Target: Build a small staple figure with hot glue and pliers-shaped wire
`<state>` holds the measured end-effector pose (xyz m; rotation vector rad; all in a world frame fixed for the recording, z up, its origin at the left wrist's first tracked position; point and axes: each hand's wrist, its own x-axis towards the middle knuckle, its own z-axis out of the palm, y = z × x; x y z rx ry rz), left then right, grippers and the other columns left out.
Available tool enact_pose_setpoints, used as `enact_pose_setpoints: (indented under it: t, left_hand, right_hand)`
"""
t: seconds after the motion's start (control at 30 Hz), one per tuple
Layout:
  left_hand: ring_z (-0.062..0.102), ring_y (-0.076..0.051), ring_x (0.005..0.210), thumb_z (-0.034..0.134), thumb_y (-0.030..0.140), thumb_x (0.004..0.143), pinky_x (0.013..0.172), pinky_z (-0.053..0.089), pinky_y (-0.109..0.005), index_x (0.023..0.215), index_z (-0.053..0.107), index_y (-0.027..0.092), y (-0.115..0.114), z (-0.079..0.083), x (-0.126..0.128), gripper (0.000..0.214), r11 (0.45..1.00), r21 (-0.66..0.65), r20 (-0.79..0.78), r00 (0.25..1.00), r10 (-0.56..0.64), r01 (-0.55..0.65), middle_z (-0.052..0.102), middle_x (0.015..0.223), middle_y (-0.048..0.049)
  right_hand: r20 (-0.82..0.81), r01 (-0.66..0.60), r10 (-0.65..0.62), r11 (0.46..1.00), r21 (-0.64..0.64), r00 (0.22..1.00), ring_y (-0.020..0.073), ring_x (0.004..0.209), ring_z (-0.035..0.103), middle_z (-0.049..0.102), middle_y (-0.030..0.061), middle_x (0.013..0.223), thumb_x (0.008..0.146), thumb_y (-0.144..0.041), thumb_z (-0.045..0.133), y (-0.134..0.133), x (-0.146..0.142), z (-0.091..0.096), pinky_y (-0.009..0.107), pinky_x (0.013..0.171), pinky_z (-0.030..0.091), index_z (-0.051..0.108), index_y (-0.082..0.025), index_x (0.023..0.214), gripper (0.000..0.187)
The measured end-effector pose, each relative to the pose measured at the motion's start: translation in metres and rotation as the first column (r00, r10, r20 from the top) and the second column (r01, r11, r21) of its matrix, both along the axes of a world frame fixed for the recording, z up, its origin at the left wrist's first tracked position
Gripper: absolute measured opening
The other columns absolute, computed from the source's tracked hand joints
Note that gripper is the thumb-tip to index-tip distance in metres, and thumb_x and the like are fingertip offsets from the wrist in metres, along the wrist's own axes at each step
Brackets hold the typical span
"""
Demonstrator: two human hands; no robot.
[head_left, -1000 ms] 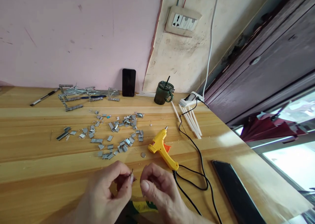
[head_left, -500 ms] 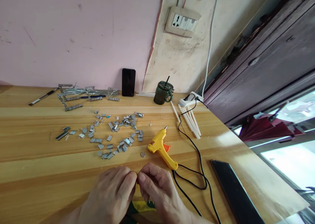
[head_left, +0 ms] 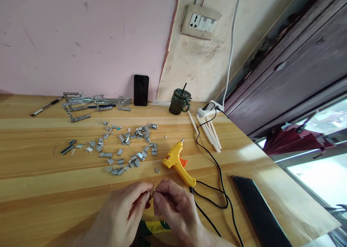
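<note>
My left hand and my right hand meet fingertip to fingertip over the front of the table. Both are closed in a pinch on something tiny and thin between them, too small to name. A yellow hot glue gun with an orange trigger lies just beyond my right hand, its nozzle pointing away. Close to it rests a small round silver disc. Small grey metal clip-like pieces are scattered past my left hand. A yellow and dark green item shows below my hands, partly covered.
Along the wall are a pen, metal strips and rods, an upright phone and a dark green mug. White glue sticks lie by a power strip. A black cable runs past a dark flat device.
My left hand has turned and its fingers have opened out somewhat, so the thin thing between the fingertips now shows. My right fingertips have shifted slightly. The objects on the table are unmoved.
</note>
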<state>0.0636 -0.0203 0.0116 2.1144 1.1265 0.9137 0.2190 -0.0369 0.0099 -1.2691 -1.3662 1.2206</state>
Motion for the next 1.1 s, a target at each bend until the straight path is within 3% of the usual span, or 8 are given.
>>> enact_pose_setpoints:
  t: [0.07,0.13,0.3,0.5,0.67,0.8,0.9,1.1]
  left_hand:
    - [0.07,-0.014,0.062,0.043,0.023,0.089,0.057,0.054,-0.016,0.085,0.063,0.024,-0.001,0.006,0.001,0.02,0.965,-0.259,0.088,0.996,-0.002,0.025,0.073,0.071,0.0005]
    - [0.069,-0.015,0.061,0.043,0.028,0.089,0.056,0.054,-0.018,0.083,0.063,0.023,-0.001,0.009,0.001,0.021,0.915,-0.402,0.158,0.987,0.025,0.041,0.071,0.068,-0.0003]
    - [0.067,-0.014,0.061,0.045,0.031,0.088,0.058,0.053,-0.018,0.083,0.062,0.024,-0.003,0.007,0.001,0.02,0.942,-0.336,0.174,0.984,0.046,0.015,0.069,0.067,0.0013]
    - [0.066,-0.011,0.058,0.049,0.025,0.087,0.056,0.05,-0.014,0.087,0.066,0.027,-0.002,0.002,0.0,0.017,0.977,-0.213,0.148,0.988,0.04,-0.008,0.07,0.065,0.0042]
    - [0.064,-0.013,0.054,0.054,0.033,0.084,0.051,0.051,-0.016,0.078,0.067,0.024,-0.001,0.005,0.003,0.018,0.847,-0.53,0.297,0.942,0.156,0.027,0.068,0.062,0.0026]
    - [0.056,-0.01,0.046,0.06,0.035,0.079,0.044,0.047,-0.015,0.069,0.067,0.022,0.001,0.008,0.007,0.018,0.772,-0.631,0.393,0.89,0.231,0.079,0.063,0.054,0.0041]
    - [0.054,-0.009,0.045,0.062,0.032,0.077,0.045,0.045,-0.015,0.067,0.067,0.021,0.005,0.011,0.007,0.016,0.787,-0.611,0.392,0.895,0.214,0.08,0.06,0.052,0.0041]
    - [0.056,-0.009,0.058,0.061,0.02,0.081,0.055,0.044,-0.015,0.071,0.068,0.026,0.01,0.007,-0.001,0.014,0.929,-0.333,0.376,0.926,-0.027,0.162,0.06,0.064,0.0047]
  right_hand:
    - [-0.11,-0.015,0.009,0.998,-0.061,0.994,0.0099,0.048,0.046,0.051,-0.0012,0.054,0.079,-0.034,0.055,0.0,0.001,-0.001,0.022,0.047,0.039,0.055,-0.017,0.067,0.021]
    - [-0.26,-0.04,0.0,0.988,-0.149,0.966,0.0088,0.046,0.048,0.053,-0.002,0.054,0.076,-0.041,0.061,0.0,0.0,-0.001,0.021,0.047,0.041,0.055,-0.016,0.069,0.027]
    - [-0.49,-0.079,-0.054,0.966,-0.246,0.87,0.0061,0.043,0.051,0.056,-0.0037,0.051,0.068,-0.04,0.074,0.001,-0.004,-0.003,0.018,0.047,0.046,0.058,-0.014,0.069,0.031]
    - [-0.722,-0.155,-0.011,0.974,-0.163,0.692,0.0057,0.044,0.056,0.061,-0.0039,0.055,0.072,-0.024,0.074,0.004,-0.005,-0.012,0.016,0.045,0.048,0.064,-0.015,0.071,0.014]
    - [-0.761,-0.161,-0.088,0.956,-0.246,0.643,0.0061,0.041,0.056,0.063,-0.0032,0.053,0.069,-0.022,0.076,0.005,-0.005,-0.011,0.015,0.043,0.046,0.065,-0.014,0.069,0.013]
    - [-0.759,-0.211,-0.1,0.93,-0.302,0.644,0.0076,0.04,0.057,0.063,-0.0008,0.052,0.068,-0.023,0.076,0.005,-0.005,-0.008,0.016,0.041,0.046,0.063,-0.013,0.068,0.016]
    - [-0.808,-0.333,-0.078,0.885,-0.326,0.584,0.0083,0.038,0.055,0.063,0.0002,0.05,0.068,-0.025,0.074,0.007,-0.003,-0.009,0.017,0.038,0.048,0.062,-0.012,0.066,0.018]
    - [-0.89,-0.611,-0.056,0.707,-0.356,0.453,0.0062,0.027,0.043,0.058,-0.001,0.042,0.06,-0.016,0.064,0.012,0.006,-0.014,0.02,0.03,0.048,0.064,-0.01,0.06,0.007]
